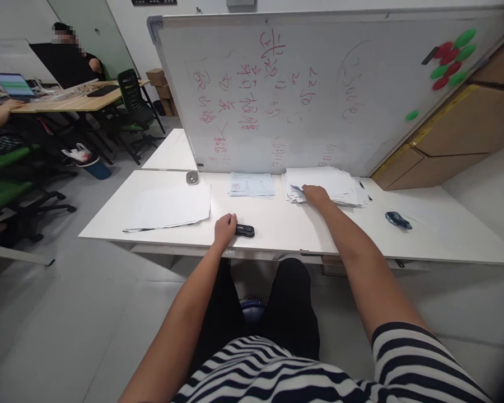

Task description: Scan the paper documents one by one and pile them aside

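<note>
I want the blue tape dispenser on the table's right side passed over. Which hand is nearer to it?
Right. The right hand rests on the paper stack, left of the blue tape dispenser; the left hand grips a black stapler farther left.

bare table point(285, 226) between the hands, whiteboard point(319, 84) walling the back, paper stacks point(331, 184) beneath it

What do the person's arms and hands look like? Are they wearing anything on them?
Both arms are bare from the upper arm down. The left hand and right hand wear no gloves, and no watch, ring or bracelet shows. Short sleeves of a black-and-white striped shirt cover only the upper arms.
</note>
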{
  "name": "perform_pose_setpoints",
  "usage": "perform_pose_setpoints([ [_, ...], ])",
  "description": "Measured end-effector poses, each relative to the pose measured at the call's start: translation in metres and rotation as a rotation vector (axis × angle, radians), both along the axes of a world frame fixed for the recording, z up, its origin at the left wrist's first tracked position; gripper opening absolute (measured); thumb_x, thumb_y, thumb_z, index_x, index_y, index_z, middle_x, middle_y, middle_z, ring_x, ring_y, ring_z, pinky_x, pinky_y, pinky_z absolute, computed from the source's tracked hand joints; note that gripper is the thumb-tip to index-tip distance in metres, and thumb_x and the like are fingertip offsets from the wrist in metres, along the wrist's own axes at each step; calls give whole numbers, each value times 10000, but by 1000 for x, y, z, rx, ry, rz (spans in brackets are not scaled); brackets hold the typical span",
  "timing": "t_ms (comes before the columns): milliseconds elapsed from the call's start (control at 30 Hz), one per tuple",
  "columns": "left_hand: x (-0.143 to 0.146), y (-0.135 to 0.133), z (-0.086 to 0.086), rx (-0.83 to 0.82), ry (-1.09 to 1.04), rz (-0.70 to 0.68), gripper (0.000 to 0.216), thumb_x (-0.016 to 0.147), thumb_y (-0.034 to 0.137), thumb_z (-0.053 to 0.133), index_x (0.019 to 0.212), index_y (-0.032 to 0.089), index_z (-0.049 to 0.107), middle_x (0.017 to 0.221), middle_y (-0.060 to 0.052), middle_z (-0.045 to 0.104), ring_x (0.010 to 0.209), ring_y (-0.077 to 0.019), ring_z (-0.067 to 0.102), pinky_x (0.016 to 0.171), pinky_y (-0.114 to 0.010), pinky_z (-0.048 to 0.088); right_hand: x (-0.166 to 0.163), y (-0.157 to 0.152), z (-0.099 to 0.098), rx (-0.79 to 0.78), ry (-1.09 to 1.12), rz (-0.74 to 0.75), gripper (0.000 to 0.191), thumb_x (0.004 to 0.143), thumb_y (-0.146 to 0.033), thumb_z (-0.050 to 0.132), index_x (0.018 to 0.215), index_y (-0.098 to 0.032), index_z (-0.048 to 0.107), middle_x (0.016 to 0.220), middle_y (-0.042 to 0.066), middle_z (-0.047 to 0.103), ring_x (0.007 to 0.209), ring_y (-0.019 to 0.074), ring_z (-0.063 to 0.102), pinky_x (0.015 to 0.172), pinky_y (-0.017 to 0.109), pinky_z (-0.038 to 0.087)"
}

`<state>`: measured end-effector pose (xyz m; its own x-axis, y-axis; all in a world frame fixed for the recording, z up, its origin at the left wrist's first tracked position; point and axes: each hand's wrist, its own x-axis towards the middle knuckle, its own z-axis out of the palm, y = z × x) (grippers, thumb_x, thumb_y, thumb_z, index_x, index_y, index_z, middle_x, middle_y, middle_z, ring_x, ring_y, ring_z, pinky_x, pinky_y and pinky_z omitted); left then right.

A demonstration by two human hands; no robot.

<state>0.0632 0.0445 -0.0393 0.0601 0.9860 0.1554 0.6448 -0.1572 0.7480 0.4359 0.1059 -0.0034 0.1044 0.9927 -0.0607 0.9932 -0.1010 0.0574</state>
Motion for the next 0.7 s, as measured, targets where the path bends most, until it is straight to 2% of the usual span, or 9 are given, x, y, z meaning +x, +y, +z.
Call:
perform_pose_setpoints([
  [100, 1, 0, 0, -6, -8, 12, 405, 907, 451, 343, 617, 227, 515, 622, -24, 580, 677, -174, 527, 609, -293, 345, -10, -12, 2, 137, 29, -101, 364, 950, -200, 293, 1211, -70, 510, 1032, 219, 655, 946, 287, 631, 805, 358, 427],
  [200, 1, 0, 1, -3, -16, 23, 397, 903, 447, 349, 619, 226, 519, 613, -21, 575, 674, -173, 527, 611, -289, 345, -31, -34, 10, 415, 168, -202, 424, 982, -293, 208, 1231, -94, 487, 1048, 191, 654, 962, 281, 622, 808, 337, 425],
  [267, 1, -1, 2, 2, -14, 26, 392, 900, 442, 355, 619, 225, 521, 612, -21, 575, 674, -172, 526, 613, -287, 344, -46, -52, 17, 568, 256, -197, 460, 988, -349, 175, 1226, -116, 493, 1075, 177, 646, 981, 268, 613, 817, 321, 423],
  [400, -1, -4, 4, 17, -14, 13, 394, 902, 434, 353, 617, 225, 527, 622, -20, 581, 670, -169, 523, 613, -285, 343, -58, -78, 32, 686, 338, -208, 489, 984, -411, 163, 1192, -140, 513, 1060, 159, 646, 974, 256, 606, 824, 314, 426],
  [567, -1, -3, 5, 17, -12, -3, 403, 910, 434, 339, 626, 228, 537, 651, -20, 600, 680, -170, 528, 616, -285, 348, -29, -76, 36, 781, 497, -462, 522, 975, -419, 129, 1208, -132, 498, 1076, 174, 636, 1010, 268, 600, 840, 352, 456],
  [700, -1, -2, 2, 17, -7, -11, 416, 919, 445, 327, 640, 227, 543, 673, -24, 611, 696, -174, 540, 637, -287, 361, 10, -83, 14, 916, 789, -638, 568, 959, -406, 56, 1363, -134, 349, 1222, 198, 563, 1082, 270, 596, 818, 411, 503],
])
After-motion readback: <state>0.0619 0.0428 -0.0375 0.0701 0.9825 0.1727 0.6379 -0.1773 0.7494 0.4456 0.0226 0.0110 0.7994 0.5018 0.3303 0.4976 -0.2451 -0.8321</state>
